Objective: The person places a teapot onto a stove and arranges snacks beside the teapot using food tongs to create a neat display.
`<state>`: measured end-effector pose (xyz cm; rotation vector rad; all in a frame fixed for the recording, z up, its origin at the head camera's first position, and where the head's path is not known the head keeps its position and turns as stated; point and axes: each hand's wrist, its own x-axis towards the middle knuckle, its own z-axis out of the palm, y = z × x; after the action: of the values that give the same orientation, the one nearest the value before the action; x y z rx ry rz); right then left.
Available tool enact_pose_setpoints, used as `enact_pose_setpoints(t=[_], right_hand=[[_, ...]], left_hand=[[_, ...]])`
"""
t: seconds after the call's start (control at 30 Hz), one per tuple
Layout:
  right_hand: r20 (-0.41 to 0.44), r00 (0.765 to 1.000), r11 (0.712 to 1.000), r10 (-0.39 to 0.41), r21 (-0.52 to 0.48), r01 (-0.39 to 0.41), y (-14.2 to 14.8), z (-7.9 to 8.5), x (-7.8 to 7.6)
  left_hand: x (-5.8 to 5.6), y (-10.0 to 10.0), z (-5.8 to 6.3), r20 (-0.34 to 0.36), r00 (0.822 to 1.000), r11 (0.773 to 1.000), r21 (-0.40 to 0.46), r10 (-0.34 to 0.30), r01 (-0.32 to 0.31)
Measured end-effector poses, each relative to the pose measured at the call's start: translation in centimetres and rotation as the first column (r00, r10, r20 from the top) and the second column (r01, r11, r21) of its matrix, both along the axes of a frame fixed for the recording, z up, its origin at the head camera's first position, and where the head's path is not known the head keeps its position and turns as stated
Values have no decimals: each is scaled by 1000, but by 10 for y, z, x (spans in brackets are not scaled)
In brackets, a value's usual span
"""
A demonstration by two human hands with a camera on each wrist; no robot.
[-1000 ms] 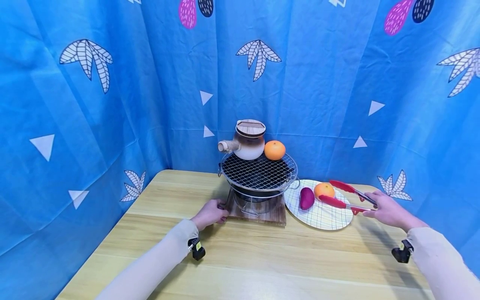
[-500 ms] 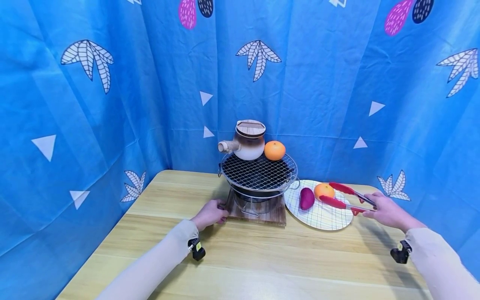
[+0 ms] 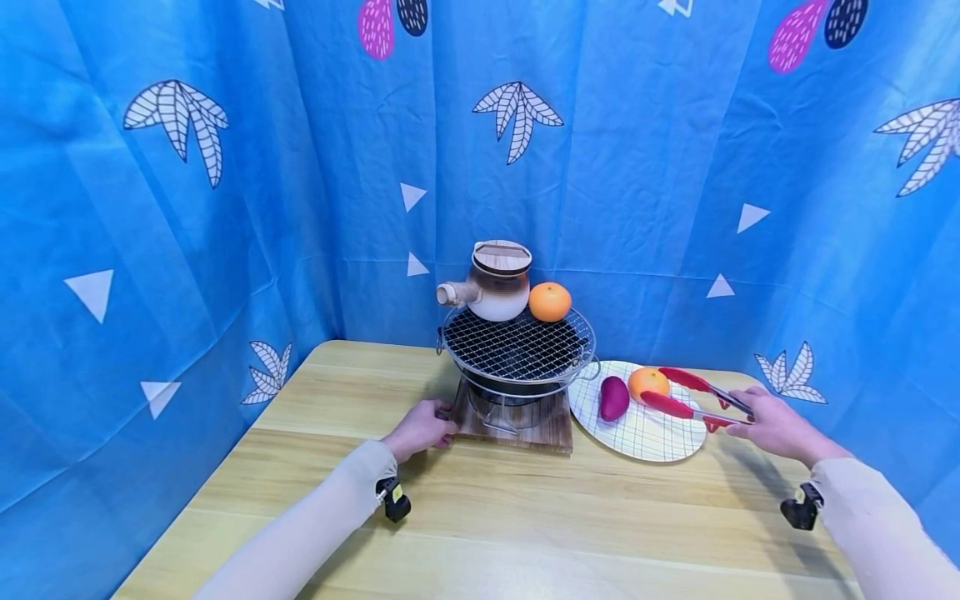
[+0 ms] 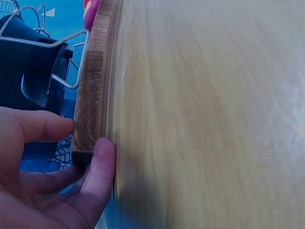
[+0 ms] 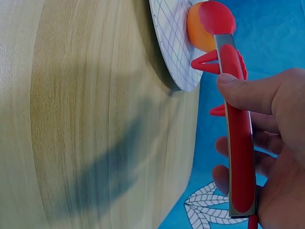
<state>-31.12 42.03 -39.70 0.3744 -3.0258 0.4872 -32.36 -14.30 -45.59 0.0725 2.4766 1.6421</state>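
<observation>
My left hand (image 3: 422, 428) holds the near left corner of a dark wooden board (image 3: 551, 431); in the left wrist view its fingers lie on both sides of the board's corner (image 4: 89, 109). On the board stands a round grill (image 3: 517, 342) with a wire mesh top. My right hand (image 3: 780, 423) grips red-tipped tongs (image 3: 667, 405), thumb along one arm in the right wrist view. The tongs' spread tips lie at either side of an orange (image 3: 647, 382) on a checked plate (image 3: 652, 437). A purple, sweet-potato-like piece (image 3: 614, 398) lies left of that orange.
A clay pot (image 3: 501, 292) with a side handle and wooden lid stands at the back of the grill. Another orange (image 3: 550, 302) sits right beside it. The pale wooden table (image 3: 480, 517) reaches back to a blue patterned curtain (image 3: 637, 167).
Almost nothing differs. Both hands stay where they were, and the tongs have shifted only very slightly around the orange.
</observation>
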Motion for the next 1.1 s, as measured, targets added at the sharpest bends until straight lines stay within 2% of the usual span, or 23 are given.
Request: enact_pose_setpoints(t=[0.33,0.57,0.83,1.1], right_hand=[[-16,1000,1000,11,23,-10,2,-1,0],[-17,1000,1000,12,9,-12,2,3,2],[-16,1000,1000,12,11,-12,6,4,1],[5,1000,1000,-4,-1,4,4,16,5]], left_hand=[[-2,0,-1,-1,1000,1000,-1,-1,1],[-1,-1,2,-20,999,999,9,-39,39],[-2,0,-2,-7,1000,1000,-8,-5,5],[-1,-1,-1,-11,1000,1000,-6,-11,11]])
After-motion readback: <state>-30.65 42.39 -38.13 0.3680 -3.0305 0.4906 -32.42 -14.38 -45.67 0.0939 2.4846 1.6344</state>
